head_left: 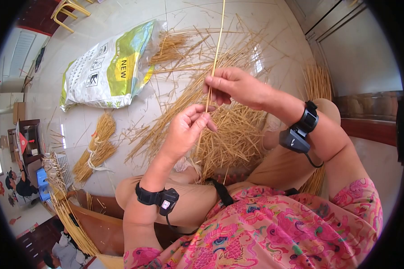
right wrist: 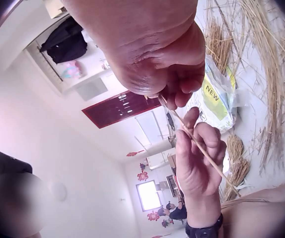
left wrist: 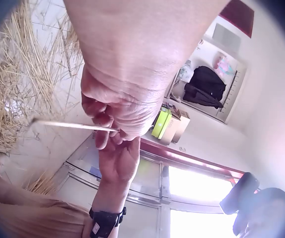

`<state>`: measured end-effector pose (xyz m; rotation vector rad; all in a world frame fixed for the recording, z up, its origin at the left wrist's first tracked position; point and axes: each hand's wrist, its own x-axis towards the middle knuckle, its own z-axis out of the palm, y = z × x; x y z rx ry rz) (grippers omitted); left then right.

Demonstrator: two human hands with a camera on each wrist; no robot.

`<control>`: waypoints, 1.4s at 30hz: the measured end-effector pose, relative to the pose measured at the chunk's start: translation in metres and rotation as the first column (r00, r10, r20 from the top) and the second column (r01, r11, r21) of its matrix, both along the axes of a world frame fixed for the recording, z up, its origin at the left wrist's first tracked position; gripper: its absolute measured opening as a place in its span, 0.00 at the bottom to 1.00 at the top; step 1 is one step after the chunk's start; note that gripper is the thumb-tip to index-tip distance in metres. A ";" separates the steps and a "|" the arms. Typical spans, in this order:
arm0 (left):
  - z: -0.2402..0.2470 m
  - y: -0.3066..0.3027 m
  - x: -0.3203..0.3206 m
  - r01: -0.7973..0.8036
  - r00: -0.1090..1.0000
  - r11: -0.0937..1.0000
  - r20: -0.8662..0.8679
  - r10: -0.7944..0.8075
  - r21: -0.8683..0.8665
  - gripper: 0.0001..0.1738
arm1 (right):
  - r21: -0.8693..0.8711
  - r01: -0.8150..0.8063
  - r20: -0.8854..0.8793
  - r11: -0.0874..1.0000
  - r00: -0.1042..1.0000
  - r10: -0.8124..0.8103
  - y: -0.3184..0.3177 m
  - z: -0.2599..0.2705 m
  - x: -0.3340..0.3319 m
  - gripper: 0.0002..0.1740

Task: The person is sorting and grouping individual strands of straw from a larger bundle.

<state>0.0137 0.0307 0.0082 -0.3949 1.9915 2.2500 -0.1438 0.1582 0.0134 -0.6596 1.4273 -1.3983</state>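
One long, thin straw stalk (head_left: 218, 40) runs through both hands and reaches up past the top edge of the head view. My left hand (head_left: 184, 130) pinches its lower part between thumb and fingers. Just above, my right hand (head_left: 244, 87) grips the same stalk with its thumb along it. In the right wrist view the stalk (right wrist: 209, 157) slants across the left palm, and its lower end sticks out beyond the hand. Under both hands lies a loose heap of straw (head_left: 231, 141) on the tiled floor.
A white and green plastic sack (head_left: 101, 67) lies at the upper left, with straw at its mouth. Below it is a tied straw bundle (head_left: 95, 145). More straw stands by the cabinet (head_left: 318, 83) at right. The person's bent legs (head_left: 278, 168) flank the heap.
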 end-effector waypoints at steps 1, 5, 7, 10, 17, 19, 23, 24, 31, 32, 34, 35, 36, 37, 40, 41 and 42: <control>-0.003 -0.001 0.000 -0.034 0.999 0.999 -0.005 0.034 -0.002 0.14 | -0.022 -0.065 -0.015 0.998 0.998 0.065 0.000 -0.001 0.002 0.16; -0.007 -0.005 0.002 -0.117 0.993 0.991 -0.010 0.117 -0.063 0.10 | -0.077 -0.024 0.032 0.997 0.999 0.027 -0.002 -0.007 0.010 0.10; -0.008 -0.006 0.002 -0.139 0.990 0.984 -0.025 0.137 -0.113 0.09 | 0.005 0.019 -0.047 1.000 0.999 -0.019 -0.001 -0.003 0.006 0.10; -0.014 -0.007 0.002 -0.172 0.985 0.969 -0.049 0.166 -0.178 0.09 | 0.052 0.092 -0.129 0.994 0.988 -0.084 -0.001 -0.006 0.001 0.10; -0.011 -0.003 0.004 -0.231 0.973 0.924 -0.046 0.228 -0.304 0.07 | 0.050 0.343 -0.114 0.938 0.935 -0.336 -0.001 -0.004 -0.003 0.08; -0.013 -0.003 0.005 -0.218 0.975 0.907 -0.036 0.220 -0.362 0.06 | -0.051 0.478 0.040 0.877 0.878 -0.476 -0.001 -0.005 -0.015 0.06; -0.015 -0.005 0.008 -0.161 0.985 0.872 -0.016 0.174 -0.462 0.05 | -0.181 0.697 0.131 0.693 0.716 -0.686 0.005 0.003 -0.059 0.04; -0.015 -0.004 0.009 -0.157 0.985 0.864 -0.016 0.171 -0.477 0.05 | -0.201 0.751 0.141 0.629 0.658 -0.740 0.007 0.006 -0.068 0.04; -0.014 -0.005 0.008 -0.260 0.965 0.851 -0.093 0.246 -0.456 0.06 | 0.389 -0.121 -0.540 0.913 0.773 0.333 0.018 0.019 -0.051 0.12; -0.014 -0.005 0.008 -0.253 0.967 0.853 -0.091 0.238 -0.457 0.06 | 0.386 -0.170 -0.536 0.907 0.759 0.370 0.015 0.012 -0.042 0.13; -0.014 -0.004 0.008 -0.225 0.974 0.854 -0.079 0.213 -0.469 0.05 | 0.164 0.034 -0.386 0.986 0.922 0.033 0.006 0.005 -0.028 0.13; -0.013 -0.002 0.009 -0.202 0.979 0.852 -0.067 0.194 -0.482 0.05 | 0.070 0.159 -0.274 0.985 0.952 -0.134 0.002 0.002 -0.025 0.13; -0.013 -0.001 0.009 -0.178 0.983 0.850 -0.054 0.174 -0.496 0.05 | 0.023 0.211 -0.211 0.977 0.956 -0.202 0.000 -0.001 -0.025 0.13; -0.015 -0.001 0.010 -0.152 0.988 0.819 -0.056 0.146 -0.554 0.05 | -0.022 0.265 -0.146 0.964 0.953 -0.265 -0.002 -0.003 -0.028 0.12; -0.021 -0.002 0.010 -0.167 0.986 0.686 -0.140 0.096 -0.708 0.06 | -0.078 0.339 -0.090 0.937 0.934 -0.345 -0.004 -0.003 -0.025 0.10; -0.021 -0.002 0.008 -0.233 0.970 0.628 -0.226 0.093 -0.742 0.07 | -0.096 0.331 -0.096 0.939 0.935 -0.340 -0.004 -0.004 -0.022 0.10; -0.021 -0.001 0.006 -0.301 0.947 0.566 -0.308 0.085 -0.767 0.07 | -0.114 0.322 -0.100 0.940 0.938 -0.333 -0.005 -0.006 -0.019 0.10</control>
